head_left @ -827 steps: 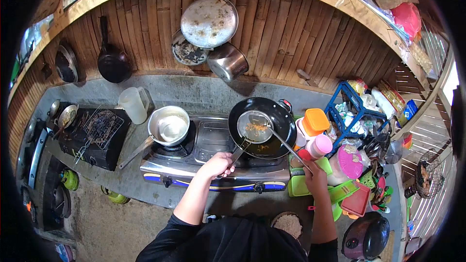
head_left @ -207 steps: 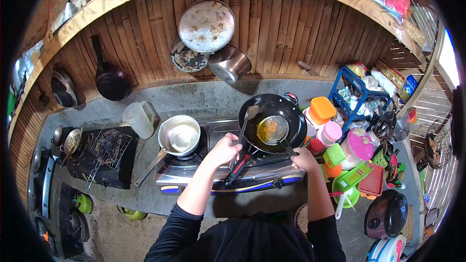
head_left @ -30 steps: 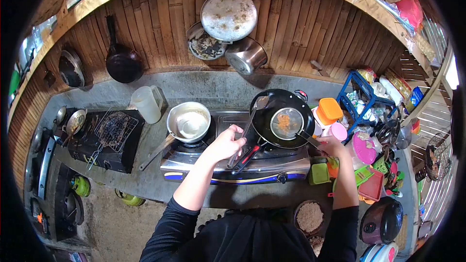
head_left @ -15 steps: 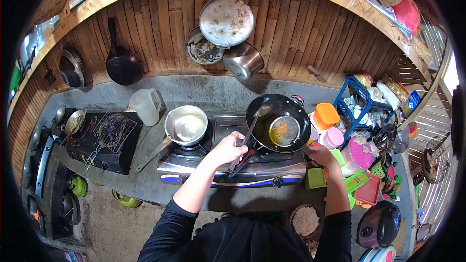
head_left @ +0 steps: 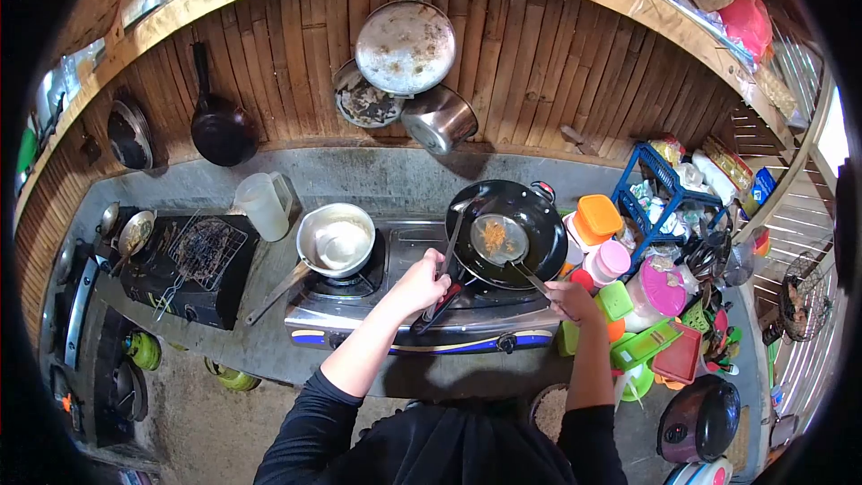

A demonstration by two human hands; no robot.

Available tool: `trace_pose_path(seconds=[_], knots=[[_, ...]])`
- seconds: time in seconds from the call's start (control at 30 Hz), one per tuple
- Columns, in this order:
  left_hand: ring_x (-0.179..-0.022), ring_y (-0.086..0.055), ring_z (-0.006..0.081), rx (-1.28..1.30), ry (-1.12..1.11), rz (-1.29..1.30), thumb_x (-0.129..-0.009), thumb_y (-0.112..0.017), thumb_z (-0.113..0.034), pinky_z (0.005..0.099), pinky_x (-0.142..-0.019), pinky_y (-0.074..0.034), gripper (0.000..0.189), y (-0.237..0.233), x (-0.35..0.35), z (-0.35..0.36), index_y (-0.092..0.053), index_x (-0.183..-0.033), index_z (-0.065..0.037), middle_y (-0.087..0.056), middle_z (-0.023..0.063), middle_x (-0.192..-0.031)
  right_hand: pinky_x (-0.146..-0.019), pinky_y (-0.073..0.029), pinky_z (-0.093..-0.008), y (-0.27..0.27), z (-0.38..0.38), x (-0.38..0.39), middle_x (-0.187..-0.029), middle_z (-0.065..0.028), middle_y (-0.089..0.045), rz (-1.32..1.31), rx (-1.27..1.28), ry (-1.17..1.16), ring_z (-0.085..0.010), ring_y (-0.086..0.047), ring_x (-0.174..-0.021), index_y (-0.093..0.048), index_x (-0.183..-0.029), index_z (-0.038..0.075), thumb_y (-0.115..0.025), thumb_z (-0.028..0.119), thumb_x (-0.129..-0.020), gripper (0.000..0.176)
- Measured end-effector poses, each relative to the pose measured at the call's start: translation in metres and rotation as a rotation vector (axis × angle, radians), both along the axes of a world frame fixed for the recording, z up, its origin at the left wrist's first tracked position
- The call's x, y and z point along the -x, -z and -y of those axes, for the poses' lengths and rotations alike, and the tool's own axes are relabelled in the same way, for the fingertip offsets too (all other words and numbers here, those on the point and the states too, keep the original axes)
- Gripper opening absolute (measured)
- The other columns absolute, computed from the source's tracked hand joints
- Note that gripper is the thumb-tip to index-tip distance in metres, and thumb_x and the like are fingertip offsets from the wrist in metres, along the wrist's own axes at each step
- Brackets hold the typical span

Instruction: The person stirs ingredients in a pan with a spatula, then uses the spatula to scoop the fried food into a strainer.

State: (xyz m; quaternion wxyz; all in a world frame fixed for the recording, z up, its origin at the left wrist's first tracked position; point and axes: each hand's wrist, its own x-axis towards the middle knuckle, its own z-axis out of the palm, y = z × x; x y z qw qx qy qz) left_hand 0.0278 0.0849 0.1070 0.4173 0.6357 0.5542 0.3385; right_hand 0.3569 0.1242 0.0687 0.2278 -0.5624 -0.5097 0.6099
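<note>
A black wok [head_left: 542, 262] sits on the right burner of the gas stove [head_left: 310, 323]. My right hand [head_left: 573, 300] is closed around the handle of a round mesh strainer [head_left: 516, 232], whose head is over the wok. Small orange-brown bits [head_left: 494, 235] lie in the strainer's mesh. Closed on the long dark handle of a spatula or ladle [head_left: 455, 232] is my left hand [head_left: 422, 283]; the tool's far end rests in the wok's left side, its shape hard to make out. Below that hand, the wok's red-and-black handle [head_left: 446, 297] points toward me.
On the left burner stands a metal saucepan [head_left: 337, 240] with its wooden handle jutting front-left. A plastic jug [head_left: 262, 207] and a second stove with a wire grill [head_left: 206, 251] are further left. Colourful plastic containers [head_left: 614, 260], a blue rack [head_left: 660, 175] and a rice cooker [head_left: 700, 418] crowd the right.
The strainer has moved left and appears raised, with the bits gathered in its mesh. My right hand has come left toward the wok. My left hand stays on its tool; the view shifted slightly.
</note>
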Motion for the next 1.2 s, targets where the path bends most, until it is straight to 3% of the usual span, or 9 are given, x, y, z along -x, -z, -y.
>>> trace_pose_path(seconds=[0.1, 0.2, 0.27, 0.43, 0.53, 0.87, 1.2], knots=[[-0.057, -0.060, 0.0225, -0.005, -0.023, -0.046, -0.078, -0.054, -0.010, 0.0346, -0.057, -0.047, 0.041, 0.006, -0.007, -0.002, -0.036, -0.111, 0.007, -0.058, 0.0168, -0.068, -0.036, -0.030, -0.0207, 0.004, 0.015, 0.001, -0.055, -0.0007, -0.050, -0.125, -0.068, 0.274, -0.0078, -0.044, -0.041, -0.051, -0.114, -0.001, -0.056, 0.009, -0.076, 0.040], [-0.059, -0.060, 0.0256, -0.009, -0.029, -0.127, -0.078, -0.054, -0.013, 0.0356, -0.060, -0.047, 0.042, 0.008, -0.017, 0.000, -0.036, -0.111, 0.006, -0.059, 0.0182, -0.069, -0.036, -0.032, -0.0215, 0.010, 0.018, 0.000, -0.056, -0.0030, -0.052, -0.032, -0.139, 0.332, -0.0092, -0.046, -0.042, -0.047, -0.117, -0.004, -0.056, 0.007, -0.075, 0.044], [-0.058, -0.059, 0.0214, -0.050, -0.030, -0.172, -0.077, -0.054, -0.011, 0.0333, -0.057, -0.045, 0.041, 0.018, -0.025, -0.003, -0.037, -0.112, 0.004, -0.059, 0.0151, -0.066, -0.037, -0.034, -0.0222, 0.015, 0.017, 0.000, -0.057, -0.0041, -0.052, -0.063, -0.155, 0.337, -0.0099, -0.047, -0.042, -0.046, -0.118, -0.005, -0.056, 0.006, -0.075, 0.045], [-0.071, -0.061, 0.0324, -0.115, -0.086, -0.267, -0.076, -0.055, -0.012, 0.0383, -0.066, -0.046, 0.037, 0.037, -0.043, -0.003, -0.039, -0.106, 0.005, -0.059, 0.0214, -0.073, -0.039, -0.038, -0.0241, 0.017, 0.029, 0.002, -0.056, -0.0062, -0.052, -0.069, -0.171, 0.403, -0.0115, -0.048, -0.043, -0.044, -0.118, -0.008, -0.056, 0.003, -0.074, 0.047], [-0.075, -0.060, 0.0333, -0.097, -0.115, -0.324, -0.076, -0.055, -0.012, 0.0385, -0.068, -0.046, 0.036, 0.036, -0.050, -0.002, -0.040, -0.103, 0.005, -0.059, 0.0218, -0.076, -0.039, -0.038, -0.0244, 0.017, 0.030, 0.003, -0.056, -0.0063, -0.052, -0.093, -0.197, 0.407, -0.0117, -0.048, -0.043, -0.044, -0.118, -0.007, -0.055, 0.003, -0.074, 0.046], [-0.075, -0.060, 0.0342, -0.039, -0.141, -0.289, -0.070, -0.062, -0.020, 0.0389, -0.070, -0.046, 0.039, 0.033, -0.078, 0.001, -0.043, -0.094, 0.005, -0.059, 0.0215, -0.075, -0.038, -0.037, -0.0233, 0.009, 0.033, 0.000, -0.056, -0.0053, -0.051, -0.093, -0.156, 0.453, -0.0107, -0.046, -0.043, -0.042, -0.122, -0.004, -0.053, 0.004, -0.076, 0.048], [-0.074, -0.059, 0.0393, -0.091, -0.136, -0.226, -0.074, -0.055, -0.011, 0.0436, -0.070, -0.047, 0.027, 0.056, -0.121, -0.008, -0.039, -0.089, 0.006, -0.057, 0.0258, -0.074, -0.038, -0.037, -0.0227, 0.003, 0.033, 0.010, -0.056, -0.0061, -0.052, -0.134, -0.192, 0.480, -0.0106, -0.046, -0.042, -0.041, -0.121, -0.006, -0.050, 0.005, -0.078, 0.045]])
